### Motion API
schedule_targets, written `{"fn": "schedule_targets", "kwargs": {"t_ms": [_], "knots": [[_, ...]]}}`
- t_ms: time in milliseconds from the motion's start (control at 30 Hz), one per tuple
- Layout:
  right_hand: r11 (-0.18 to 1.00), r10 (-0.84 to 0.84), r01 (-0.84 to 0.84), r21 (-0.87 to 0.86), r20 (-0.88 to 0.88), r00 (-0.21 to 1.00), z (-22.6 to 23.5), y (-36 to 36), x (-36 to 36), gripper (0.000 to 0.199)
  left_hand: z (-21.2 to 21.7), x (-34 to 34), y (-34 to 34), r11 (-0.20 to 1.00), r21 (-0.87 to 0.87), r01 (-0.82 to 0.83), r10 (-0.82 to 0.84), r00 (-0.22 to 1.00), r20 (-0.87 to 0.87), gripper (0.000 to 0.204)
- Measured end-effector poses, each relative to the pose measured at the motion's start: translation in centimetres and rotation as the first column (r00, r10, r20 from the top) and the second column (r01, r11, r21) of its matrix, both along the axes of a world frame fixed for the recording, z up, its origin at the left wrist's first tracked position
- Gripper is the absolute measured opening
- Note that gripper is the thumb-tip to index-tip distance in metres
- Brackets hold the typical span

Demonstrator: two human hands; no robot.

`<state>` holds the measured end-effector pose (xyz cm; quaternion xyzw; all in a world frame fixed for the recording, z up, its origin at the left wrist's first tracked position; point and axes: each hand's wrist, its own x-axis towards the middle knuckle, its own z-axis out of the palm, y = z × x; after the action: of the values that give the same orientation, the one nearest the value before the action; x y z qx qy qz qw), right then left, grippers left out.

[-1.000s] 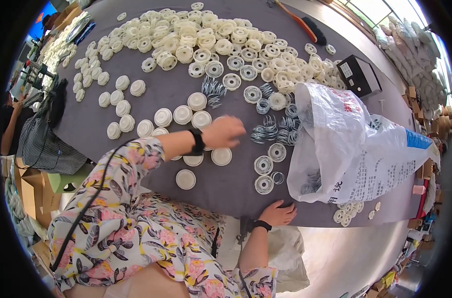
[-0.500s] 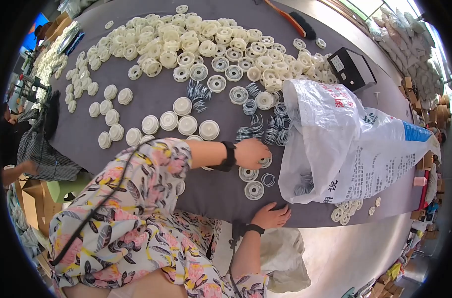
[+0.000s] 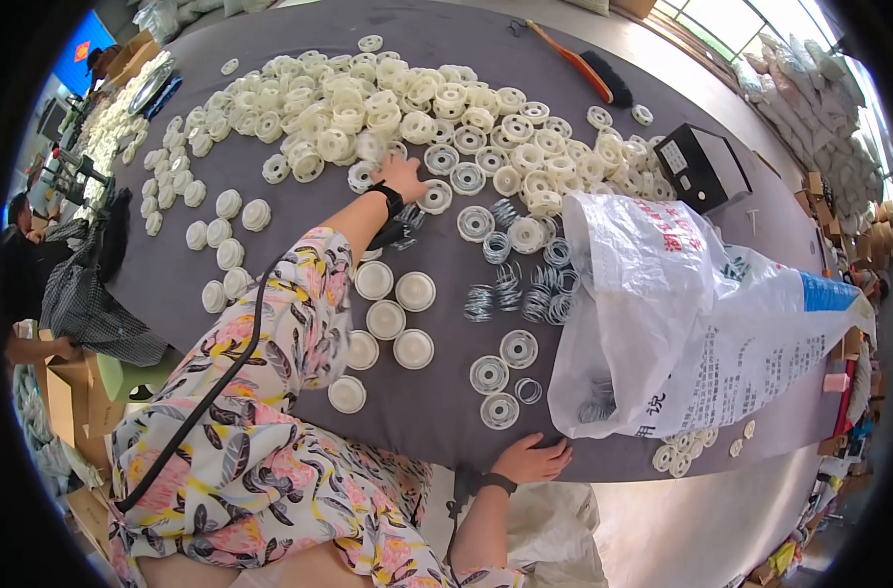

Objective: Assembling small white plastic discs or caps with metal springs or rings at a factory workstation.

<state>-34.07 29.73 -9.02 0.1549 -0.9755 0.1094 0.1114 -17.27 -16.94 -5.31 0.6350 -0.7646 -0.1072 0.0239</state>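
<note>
Bag (image 3: 652, 323), toward right edge of surface (image 3: 446, 412): springs (image 3: 595, 404) within | Left hand (image 3: 399, 178): at rings (image 3: 434, 196), grip indeterminate | Right hand (image 3: 531, 461): open, along near edge

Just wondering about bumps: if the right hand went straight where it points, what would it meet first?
The right hand would probably meet the white plastic bag first, though depth is unclear.
</note>
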Motion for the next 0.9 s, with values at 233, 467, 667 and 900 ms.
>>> {"fn": "schedule_targets", "kwargs": {"t_ms": [233, 467, 667, 900], "knots": [[1.0, 0.007, -0.007, 0.018, 0.007, 1.0, -0.1, -0.2, 0.1, 0.046, 0.8, 1.8, 2.5, 0.931, 0.247, 0.268, -0.254, 0.963, -0.089, 0.056], [0.998, -0.001, 0.003, 0.059, -0.028, 1.0, -0.2, -0.2, 0.5, 0.046, 3.7, 6.6, 1.8, 0.923, 0.146, 0.357, -0.194, 0.757, -0.624, 0.029], [0.998, 0.002, 0.001, 0.055, -0.048, 0.999, 0.4, 0.0, 0.3, 0.048, 4.8, 5.8, 4.8, 0.965, -0.017, 0.263, -0.204, 0.706, -0.679, 0.025], [1.0, -0.003, 0.003, 0.021, -0.014, 1.0, -0.2, -1.0, -0.5, 0.051, 13.1, 0.7, 17.2, 0.492, -0.313, 0.812, -0.814, 0.303, -0.495, 0.016]]}}
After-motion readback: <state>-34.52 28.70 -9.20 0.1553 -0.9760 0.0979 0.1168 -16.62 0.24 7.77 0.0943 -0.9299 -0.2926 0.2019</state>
